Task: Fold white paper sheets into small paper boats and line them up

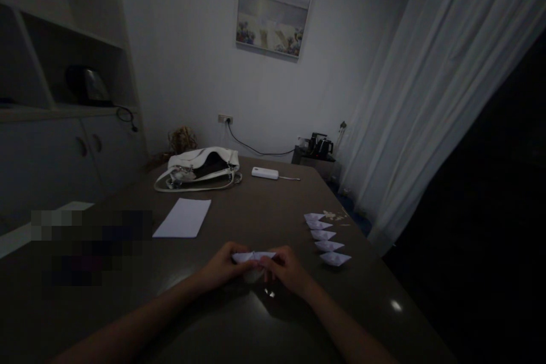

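Observation:
Between my two hands is a folded white paper boat (253, 256), held just above the table near its front. My left hand (222, 266) pinches its left end, thumb along the near side. At the other end, my right hand (289, 271) grips the paper with thumb and fingers. The thumbs almost meet at the boat's middle. To the right stands a row of several finished paper boats (330, 245), one behind another. A stack of white paper sheets (183, 219) lies to the left of my hands.
A white handbag (203, 168) sits toward the far left of the brown table (256, 205). Beside it lies a white power bank (265, 173) with a short cable. Small pale scraps (335, 215) are near the right edge. Black kettles (319, 146) stand on a cabinet behind.

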`<state>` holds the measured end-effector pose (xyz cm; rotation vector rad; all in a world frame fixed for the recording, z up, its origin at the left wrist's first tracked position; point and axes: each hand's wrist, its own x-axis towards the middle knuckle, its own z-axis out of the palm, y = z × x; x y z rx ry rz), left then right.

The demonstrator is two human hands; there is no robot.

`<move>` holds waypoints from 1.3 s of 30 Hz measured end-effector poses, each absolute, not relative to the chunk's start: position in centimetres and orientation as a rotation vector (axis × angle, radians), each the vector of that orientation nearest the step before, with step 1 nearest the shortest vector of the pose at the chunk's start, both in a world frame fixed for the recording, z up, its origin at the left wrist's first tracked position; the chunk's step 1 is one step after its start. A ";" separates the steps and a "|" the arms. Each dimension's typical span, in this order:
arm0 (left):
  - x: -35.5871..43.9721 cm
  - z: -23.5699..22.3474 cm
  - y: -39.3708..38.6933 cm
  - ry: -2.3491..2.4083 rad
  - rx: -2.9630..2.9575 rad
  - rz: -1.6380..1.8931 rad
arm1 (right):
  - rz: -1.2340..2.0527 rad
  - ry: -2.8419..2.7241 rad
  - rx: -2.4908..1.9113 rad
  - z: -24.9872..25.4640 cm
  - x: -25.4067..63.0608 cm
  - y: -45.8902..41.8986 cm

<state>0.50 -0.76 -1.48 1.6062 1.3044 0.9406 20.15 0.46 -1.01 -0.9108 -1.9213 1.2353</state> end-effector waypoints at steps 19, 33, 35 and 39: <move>0.3 -1.1 0.2 0.957 1.677 0.798 | 1.149 -2.157 -0.995 -0.9 20.3 -0.1; 0.7 -1.1 0.7 1.105 2.119 0.796 | 1.158 -2.019 -0.961 -2.7 20.1 2.1; 0.7 -1.0 0.6 1.088 2.146 0.788 | 1.161 -1.965 -0.974 -3.0 20.1 2.4; 1.0 -0.9 0.1 1.048 2.289 0.817 | 1.160 -1.929 -1.087 -3.2 19.8 3.0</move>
